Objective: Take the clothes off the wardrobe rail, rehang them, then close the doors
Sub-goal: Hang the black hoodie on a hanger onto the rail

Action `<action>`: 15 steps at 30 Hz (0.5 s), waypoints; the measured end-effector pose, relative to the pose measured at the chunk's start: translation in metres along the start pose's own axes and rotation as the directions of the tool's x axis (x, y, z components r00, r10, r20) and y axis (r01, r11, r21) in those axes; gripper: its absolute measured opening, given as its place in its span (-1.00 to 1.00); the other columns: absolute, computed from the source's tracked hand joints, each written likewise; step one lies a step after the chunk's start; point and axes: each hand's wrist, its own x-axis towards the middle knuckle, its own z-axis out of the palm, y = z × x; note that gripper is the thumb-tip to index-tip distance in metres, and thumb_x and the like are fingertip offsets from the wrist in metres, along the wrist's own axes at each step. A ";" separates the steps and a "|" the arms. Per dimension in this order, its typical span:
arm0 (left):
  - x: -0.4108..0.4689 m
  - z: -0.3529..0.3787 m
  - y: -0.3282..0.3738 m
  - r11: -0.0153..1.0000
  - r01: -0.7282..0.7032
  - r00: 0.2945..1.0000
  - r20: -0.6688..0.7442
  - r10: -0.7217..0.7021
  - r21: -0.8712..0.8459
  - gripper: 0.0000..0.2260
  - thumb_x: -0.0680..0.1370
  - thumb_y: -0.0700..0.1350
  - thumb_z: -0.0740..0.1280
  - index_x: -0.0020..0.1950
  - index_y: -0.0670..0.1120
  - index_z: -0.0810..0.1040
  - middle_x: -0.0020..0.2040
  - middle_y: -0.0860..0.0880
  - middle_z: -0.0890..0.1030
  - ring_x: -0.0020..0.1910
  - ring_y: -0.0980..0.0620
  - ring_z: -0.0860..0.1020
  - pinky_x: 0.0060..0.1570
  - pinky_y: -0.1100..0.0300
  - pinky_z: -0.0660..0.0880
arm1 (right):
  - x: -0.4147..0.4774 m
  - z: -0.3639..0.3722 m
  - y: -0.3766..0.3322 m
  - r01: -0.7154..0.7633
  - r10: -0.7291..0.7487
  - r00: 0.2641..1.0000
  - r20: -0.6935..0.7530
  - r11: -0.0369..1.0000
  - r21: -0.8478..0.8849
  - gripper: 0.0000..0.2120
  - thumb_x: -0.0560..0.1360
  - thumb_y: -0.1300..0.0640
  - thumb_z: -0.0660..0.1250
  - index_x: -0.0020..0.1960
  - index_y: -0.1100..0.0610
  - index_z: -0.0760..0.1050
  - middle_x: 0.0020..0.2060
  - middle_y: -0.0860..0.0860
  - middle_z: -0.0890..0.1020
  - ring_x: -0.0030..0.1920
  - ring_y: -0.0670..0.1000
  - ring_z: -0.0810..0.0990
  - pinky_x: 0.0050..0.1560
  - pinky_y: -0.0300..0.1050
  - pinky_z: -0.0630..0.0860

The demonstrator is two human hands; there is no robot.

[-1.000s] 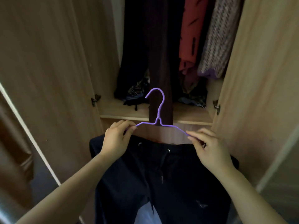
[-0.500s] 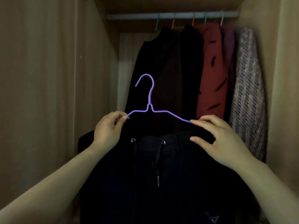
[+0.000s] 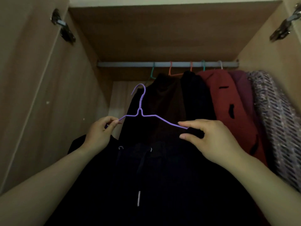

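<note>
Purple hanger (image 3: pixel 141 111), carrying dark trousers (image 3: pixel 146 176), is pinched at both shoulders by left hand (image 3: pixel 99 136) and right hand (image 3: pixel 210 139), hook upright below rail (image 3: pixel 127 64) (bare left stretch likely targeted).

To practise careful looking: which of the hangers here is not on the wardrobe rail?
The purple hanger: both hands grip its shoulders below the rail, with dark trousers on it. The others hook over the rail.
</note>
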 end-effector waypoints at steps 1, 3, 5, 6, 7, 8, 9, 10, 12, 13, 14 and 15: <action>0.014 0.005 -0.003 1.000 -0.007 1.000 -0.015 0.007 -0.006 -0.78 0.59 -0.13 0.25 -0.19 0.13 0.54 -0.13 0.02 0.62 -0.09 0.00 0.55 -0.10 0.12 0.40 | 0.015 0.002 0.003 -0.002 0.002 1.000 -0.007 1.000 -0.015 -0.68 0.36 -0.07 0.46 0.11 -0.16 0.59 -0.05 -0.24 0.62 -0.17 -0.33 0.51 -0.22 -0.56 0.31; 0.040 0.013 -0.009 1.000 -0.022 0.999 -0.038 0.022 -0.009 -0.78 0.59 -0.13 0.24 -0.20 0.11 0.54 -0.13 -0.02 0.61 -0.09 0.00 0.54 -0.15 0.20 0.36 | 0.043 0.006 0.010 -0.007 0.007 1.000 0.006 0.999 -0.042 -0.70 0.35 -0.08 0.48 0.07 -0.15 0.61 -0.14 -0.18 0.65 -0.35 -0.38 0.46 -0.32 -0.56 0.29; 0.061 0.020 -0.019 0.999 -0.033 0.998 -0.048 0.031 -0.042 -0.79 0.60 -0.11 0.22 -0.19 0.08 0.54 -0.12 -0.03 0.60 -0.10 0.00 0.52 -0.17 0.22 0.35 | 0.064 0.011 0.016 0.003 -0.001 0.999 0.037 0.997 -0.072 -0.72 0.34 -0.08 0.48 0.05 -0.15 0.62 -0.12 -0.19 0.65 -0.35 -0.35 0.49 -0.29 -0.54 0.31; 0.069 0.024 -0.026 0.997 -0.039 0.998 -0.050 0.036 -0.066 -0.80 0.60 -0.11 0.22 -0.18 0.07 0.54 -0.13 -0.01 0.59 -0.11 0.02 0.51 -0.17 0.22 0.35 | 0.073 0.016 0.018 0.005 -0.002 0.999 0.035 0.997 -0.079 -0.73 0.34 -0.08 0.48 0.04 -0.15 0.62 -0.10 -0.20 0.65 -0.30 -0.33 0.51 -0.24 -0.53 0.32; 0.077 0.028 -0.034 0.995 -0.046 0.998 -0.049 0.042 -0.086 -0.80 0.60 -0.10 0.22 -0.17 0.06 0.55 -0.15 0.02 0.58 -0.12 0.04 0.51 -0.17 0.21 0.35 | 0.080 0.021 0.020 0.001 0.001 1.000 0.017 0.997 -0.078 -0.74 0.33 -0.07 0.49 0.02 -0.14 0.63 -0.11 -0.22 0.64 -0.28 -0.33 0.51 -0.23 -0.53 0.34; 0.084 0.031 -0.044 0.993 -0.057 0.997 -0.049 0.053 -0.099 -0.81 0.60 -0.09 0.22 -0.17 0.06 0.55 -0.15 0.04 0.58 -0.12 0.05 0.52 -0.17 0.21 0.36 | 0.086 0.027 0.022 -0.010 0.010 1.000 -0.011 0.997 -0.075 -0.77 0.33 -0.06 0.49 -0.01 -0.15 0.64 -0.15 -0.24 0.64 -0.28 -0.32 0.52 -0.24 -0.52 0.37; 0.090 0.035 -0.055 0.992 -0.070 0.997 -0.050 0.065 -0.108 -0.82 0.60 -0.08 0.23 -0.16 0.07 0.56 -0.15 0.04 0.58 -0.11 0.04 0.52 -0.16 0.19 0.37 | 0.091 0.035 0.024 -0.026 0.023 0.999 -0.041 0.997 -0.070 -0.81 0.33 -0.06 0.49 -0.05 -0.16 0.65 -0.18 -0.25 0.64 -0.28 -0.29 0.55 -0.24 -0.49 0.41; 0.096 0.038 -0.066 0.990 -0.081 0.996 -0.049 0.075 -0.114 -0.83 0.60 -0.08 0.23 -0.16 0.06 0.56 -0.15 0.03 0.59 -0.10 0.02 0.53 -0.14 0.15 0.38 | 0.095 0.043 0.025 -0.047 0.042 0.997 -0.066 0.997 -0.065 -0.84 0.33 -0.07 0.49 -0.09 -0.17 0.65 -0.22 -0.24 0.65 -0.27 -0.26 0.57 -0.24 -0.45 0.45; 0.110 0.044 -0.085 0.986 -0.089 0.996 -0.029 0.086 -0.139 -0.84 0.59 -0.08 0.24 -0.14 0.04 0.57 -0.14 0.01 0.59 -0.07 -0.02 0.54 -0.08 0.10 0.40 | 0.105 0.058 0.027 -0.098 0.092 0.991 -0.102 0.994 -0.057 -0.92 0.35 -0.07 0.48 -0.16 -0.18 0.64 -0.31 -0.20 0.64 -0.35 -0.24 0.58 -0.33 -0.37 0.47; 0.119 0.046 -0.091 0.984 -0.089 0.996 -0.018 0.088 -0.151 -0.86 0.58 -0.08 0.25 -0.12 0.04 0.58 -0.13 0.01 0.60 -0.06 -0.02 0.54 -0.05 0.08 0.41 | 0.112 0.064 0.027 -0.124 0.116 0.987 -0.114 0.990 -0.065 -0.95 0.36 -0.06 0.48 -0.18 -0.18 0.63 -0.36 -0.18 0.62 -0.40 -0.23 0.56 -0.40 -0.35 0.43; 0.130 0.048 -0.095 0.985 -0.091 0.996 -0.013 0.090 -0.148 -0.86 0.58 -0.08 0.25 -0.11 0.04 0.58 -0.11 0.03 0.59 -0.04 -0.01 0.54 -0.03 0.07 0.43 | 0.121 0.069 0.027 -0.145 0.133 0.983 -0.128 0.986 -0.084 -0.96 0.37 -0.06 0.47 -0.19 -0.17 0.63 -0.38 -0.17 0.61 -0.43 -0.22 0.54 -0.43 -0.34 0.39; 0.143 0.050 -0.098 0.986 -0.098 0.995 -0.012 0.097 -0.134 -0.87 0.58 -0.08 0.26 -0.11 0.05 0.58 -0.10 0.06 0.58 -0.03 0.00 0.54 -0.01 0.06 0.44 | 0.131 0.073 0.028 -0.160 0.144 0.979 -0.142 0.981 -0.108 -0.97 0.39 -0.05 0.46 -0.18 -0.16 0.63 -0.38 -0.18 0.60 -0.42 -0.21 0.54 -0.41 -0.34 0.38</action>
